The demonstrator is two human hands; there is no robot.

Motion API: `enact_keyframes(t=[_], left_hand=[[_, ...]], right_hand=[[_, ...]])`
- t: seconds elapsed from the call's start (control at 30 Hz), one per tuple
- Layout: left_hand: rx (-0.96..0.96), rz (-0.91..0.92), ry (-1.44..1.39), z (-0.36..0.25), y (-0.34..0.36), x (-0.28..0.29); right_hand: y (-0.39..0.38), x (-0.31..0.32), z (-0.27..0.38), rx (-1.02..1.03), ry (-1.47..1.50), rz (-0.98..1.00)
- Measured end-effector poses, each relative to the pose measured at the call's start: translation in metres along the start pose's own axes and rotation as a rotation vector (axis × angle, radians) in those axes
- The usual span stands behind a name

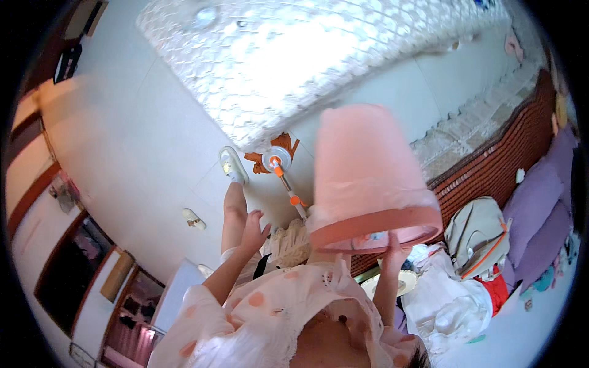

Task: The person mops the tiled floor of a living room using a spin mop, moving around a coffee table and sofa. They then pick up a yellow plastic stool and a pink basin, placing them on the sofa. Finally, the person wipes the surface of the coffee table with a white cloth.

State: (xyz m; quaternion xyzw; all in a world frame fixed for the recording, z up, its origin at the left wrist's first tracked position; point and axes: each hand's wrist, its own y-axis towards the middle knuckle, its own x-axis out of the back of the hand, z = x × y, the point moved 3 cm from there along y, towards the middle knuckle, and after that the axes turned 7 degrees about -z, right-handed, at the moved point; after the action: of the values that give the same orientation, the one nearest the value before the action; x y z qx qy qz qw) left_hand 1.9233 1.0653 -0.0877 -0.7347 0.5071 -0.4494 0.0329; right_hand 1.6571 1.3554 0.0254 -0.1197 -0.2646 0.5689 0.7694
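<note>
A pink waste bin hangs tilted in front of me, its base pointing away and its mouth turned toward me. A darker pink ring runs around the rim, and something pale with small colored patches shows inside. My right hand grips the rim at its lower right, with the fingers partly hidden by the bin. To the left, my left hand holds nothing, its fingers apart. Beyond it stands a mop with an orange and silver handle and brown strips at its head.
A glossy white quilted cover spreads ahead. On the right is a brown woven mat with a beige backpack, purple cushions and white clothing. A loose slipper lies on the pale tiled floor.
</note>
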Motion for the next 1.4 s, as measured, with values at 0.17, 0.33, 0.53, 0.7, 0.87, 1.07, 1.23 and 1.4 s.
enact_keyframes(t=[0.17,0.33,0.53,0.7,0.87,1.07,1.23,1.4], left_hand=[[0.271,-0.149,-0.111,0.088,-0.067,0.049],[0.36,-0.237,-0.115,0.164,-0.079,0.108],[0.398,-0.265,0.077,0.224,-0.057,0.156],[0.542,-0.291,-0.077,0.249,-0.056,0.171],[0.624,-0.333,-0.144,0.28,-0.053,0.173],[0.63,-0.346,-0.169,0.279,-0.044,0.177],[0.489,-0.28,-0.031,0.258,-0.022,0.182],[0.488,-0.264,0.048,0.229,-0.024,0.164]], right_hand=[[-0.113,-0.11,0.032,-0.036,-0.184,0.288],[-0.208,-0.275,-0.009,0.027,-0.4,0.603],[-0.25,-0.505,-0.187,-0.368,-0.502,0.769],[-0.218,-0.68,-0.324,-0.16,-0.586,0.601],[-0.185,-0.779,-0.353,-0.061,-0.723,0.378],[-0.134,-0.794,-0.403,-0.097,-0.554,0.429],[-0.141,-0.701,-0.421,0.001,-0.573,0.666],[-0.228,-0.514,-0.373,-0.235,-0.856,1.223]])
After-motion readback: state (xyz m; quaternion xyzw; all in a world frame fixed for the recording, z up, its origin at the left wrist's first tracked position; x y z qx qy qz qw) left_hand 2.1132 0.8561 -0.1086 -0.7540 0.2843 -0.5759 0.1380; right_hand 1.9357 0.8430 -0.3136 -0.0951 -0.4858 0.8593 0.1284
